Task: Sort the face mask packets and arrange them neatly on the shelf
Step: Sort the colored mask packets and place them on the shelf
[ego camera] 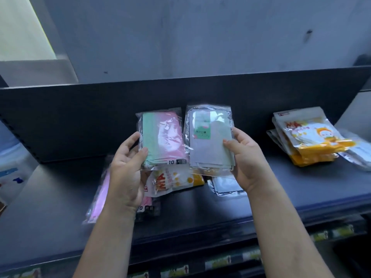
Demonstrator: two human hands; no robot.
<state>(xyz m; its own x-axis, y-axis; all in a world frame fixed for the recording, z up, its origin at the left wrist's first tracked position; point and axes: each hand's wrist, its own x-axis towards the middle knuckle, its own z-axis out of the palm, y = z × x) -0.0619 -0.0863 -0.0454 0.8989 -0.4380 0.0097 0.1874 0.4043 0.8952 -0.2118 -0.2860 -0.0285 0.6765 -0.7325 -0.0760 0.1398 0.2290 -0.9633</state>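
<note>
My left hand [126, 169] grips a clear packet of pink and green masks [163, 139] and holds it above the dark shelf [60, 195]. My right hand [244, 157] grips a clear packet of grey masks [210, 141] with a green label, right beside the first. Under them on the shelf lie a white and yellow cartoon packet [174, 180], a pink packet [100, 194] partly hidden by my left wrist, another pink packet with a black strip [147, 207], and a silvery clear packet [225, 186].
A stack of yellow and white cartoon packets [307, 137] lies at the shelf's right end, with whitish clear packets [357, 151] beside it. A dark back panel [80, 117] closes the shelf behind. Price labels [218, 260] run along the lower shelf's front edge.
</note>
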